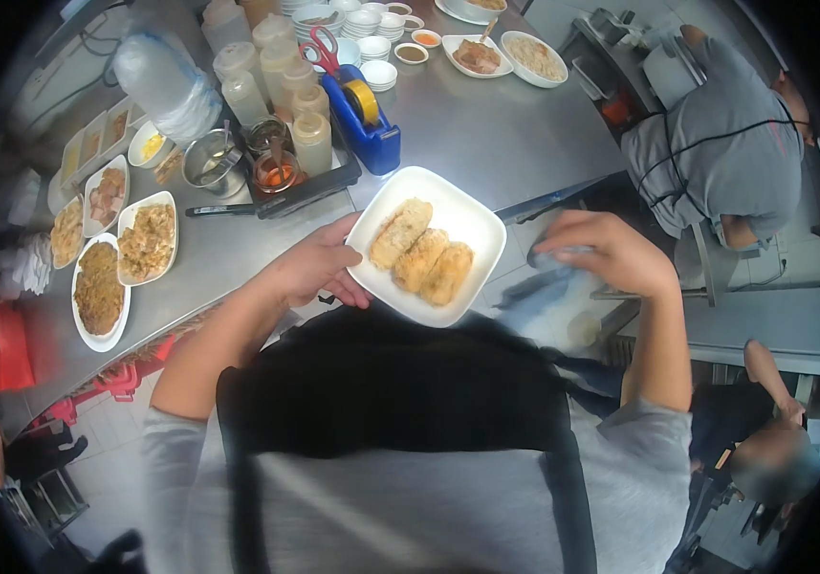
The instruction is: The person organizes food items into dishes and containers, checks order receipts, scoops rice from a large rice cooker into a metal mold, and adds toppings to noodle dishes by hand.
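My left hand (319, 266) grips a square white dish (484, 234) by its left corner, thumb on the rim and fingers beneath. Three golden fried rolls (421, 256) lie side by side in that dish. To the right, apart from the dish, my right hand (611, 251) is closed with fingers bent. A bluish-grey, cloth-like thing (536, 295) hangs below its fingertips, smeared by motion. Beyond the dish, a blue tape dispenser (371, 142) with yellow tape stands on the steel counter (486, 143).
Squeeze bottles (312, 143), a metal pot (214, 167) and sauce jars crowd the counter's middle. Filled white dishes (101, 297) stand at left. Small bowls (378, 75) and more food plates (534, 59) line the back. A person in grey (716, 143) works at right; another person (716, 421) is lower right.
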A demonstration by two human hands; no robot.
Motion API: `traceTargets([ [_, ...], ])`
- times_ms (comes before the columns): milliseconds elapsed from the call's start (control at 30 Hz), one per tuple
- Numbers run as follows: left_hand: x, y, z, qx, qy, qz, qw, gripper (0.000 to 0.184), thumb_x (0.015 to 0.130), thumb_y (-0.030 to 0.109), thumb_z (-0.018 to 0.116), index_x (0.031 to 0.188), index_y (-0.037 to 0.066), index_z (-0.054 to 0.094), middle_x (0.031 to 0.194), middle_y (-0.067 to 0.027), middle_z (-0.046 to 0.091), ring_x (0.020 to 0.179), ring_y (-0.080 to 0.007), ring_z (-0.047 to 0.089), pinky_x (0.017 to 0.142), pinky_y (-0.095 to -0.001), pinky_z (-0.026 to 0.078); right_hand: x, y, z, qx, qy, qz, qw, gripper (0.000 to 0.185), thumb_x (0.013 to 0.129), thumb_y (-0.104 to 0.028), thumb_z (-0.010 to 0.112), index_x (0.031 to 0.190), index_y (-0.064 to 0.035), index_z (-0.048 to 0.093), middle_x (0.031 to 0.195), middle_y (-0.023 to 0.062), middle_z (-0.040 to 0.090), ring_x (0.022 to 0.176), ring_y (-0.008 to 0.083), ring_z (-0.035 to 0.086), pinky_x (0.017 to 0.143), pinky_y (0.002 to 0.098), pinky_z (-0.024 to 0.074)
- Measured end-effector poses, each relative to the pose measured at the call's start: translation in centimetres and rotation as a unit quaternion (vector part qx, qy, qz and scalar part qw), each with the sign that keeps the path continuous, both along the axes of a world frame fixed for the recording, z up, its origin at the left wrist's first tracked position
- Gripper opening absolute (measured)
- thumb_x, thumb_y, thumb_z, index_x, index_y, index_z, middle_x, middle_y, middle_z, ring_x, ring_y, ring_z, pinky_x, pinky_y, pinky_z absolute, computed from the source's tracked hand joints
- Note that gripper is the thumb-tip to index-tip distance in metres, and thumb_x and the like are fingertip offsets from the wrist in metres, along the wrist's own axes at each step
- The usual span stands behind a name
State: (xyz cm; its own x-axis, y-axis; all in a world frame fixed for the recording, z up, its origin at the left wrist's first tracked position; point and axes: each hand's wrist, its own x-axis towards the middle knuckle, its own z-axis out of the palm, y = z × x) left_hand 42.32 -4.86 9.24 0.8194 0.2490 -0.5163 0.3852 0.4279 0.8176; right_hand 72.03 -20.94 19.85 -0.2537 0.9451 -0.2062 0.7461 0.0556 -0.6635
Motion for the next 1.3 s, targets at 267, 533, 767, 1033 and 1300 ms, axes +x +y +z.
traceTargets([
  [267, -3.8, -2.0, -1.9, -0.005, -0.048, 0.159, 0.986, 0.062, 0.081, 0.006, 0.041, 0.14, 0.01, 0.021, 0.095, -0.0161, 0.062, 0.064, -0.0207, 0.065, 0.056, -0.0254, 0.055, 4.6, -2.1, -8.8, 0.046, -0.004, -0.307, 0.951, 0.014, 0.087, -0.012, 0.055, 0.092, -0.0019, 0.062, 0.073, 0.0082, 0.059, 0.06, 0.0105, 0.054, 0.052, 0.0263, 0.0448],
  [533, -9.2, -4.0, -2.7, -0.033, -0.062, 0.29, 0.955, 0.059, 0.086, 0.005, 0.038, 0.141, 0.013, 0.017, 0.1, -0.0163, 0.059, 0.069, -0.0214, 0.065, 0.061, -0.0282, 0.055, 7.5, 8.3, -5.1, 0.23, 0.265, -0.358, 0.865, 0.017, 0.092, -0.012, 0.043, 0.098, -0.0076, 0.059, 0.083, 0.0007, 0.056, 0.074, 0.0068, 0.053, 0.061, 0.023, 0.0454],
  [767, -11.8, -5.9, -2.6, -0.017, -0.073, 0.374, 0.924, 0.061, 0.086, 0.005, 0.039, 0.141, 0.013, 0.014, 0.1, -0.0162, 0.06, 0.069, -0.0208, 0.066, 0.058, -0.0272, 0.055, -0.2, 15.8, -10.3, 0.368, -0.15, -0.18, 0.9, 0.036, 0.076, -0.019, 0.067, 0.109, -0.0099, 0.055, 0.104, 0.0107, 0.058, 0.091, 0.0229, 0.056, 0.08, 0.0352, 0.0462],
  [1033, -12.0, -7.5, -2.6, 0.027, -0.01, 0.449, 0.893, 0.058, 0.084, 0.006, 0.04, 0.139, 0.012, 0.021, 0.095, -0.0135, 0.061, 0.067, -0.0167, 0.065, 0.059, -0.0228, 0.054, -17.6, 11.6, -7.0, 0.254, -0.109, 0.157, 0.948, 0.067, 0.052, -0.026, 0.08, 0.111, -0.0108, 0.052, 0.102, 0.0094, 0.058, 0.101, 0.0254, 0.048, 0.083, 0.0378, 0.0331],
  [1300, -11.5, -7.7, -2.5, 0.001, -0.017, 0.46, 0.888, 0.057, 0.085, 0.005, 0.04, 0.139, 0.013, 0.022, 0.1, -0.0129, 0.06, 0.068, -0.015, 0.064, 0.062, -0.024, 0.053, -19.3, 12.0, -8.0, 0.209, -0.181, 0.17, 0.946, 0.072, 0.05, -0.023, 0.079, 0.114, -0.0117, 0.05, 0.103, 0.0085, 0.058, 0.101, 0.0255, 0.048, 0.082, 0.0384, 0.0311],
])
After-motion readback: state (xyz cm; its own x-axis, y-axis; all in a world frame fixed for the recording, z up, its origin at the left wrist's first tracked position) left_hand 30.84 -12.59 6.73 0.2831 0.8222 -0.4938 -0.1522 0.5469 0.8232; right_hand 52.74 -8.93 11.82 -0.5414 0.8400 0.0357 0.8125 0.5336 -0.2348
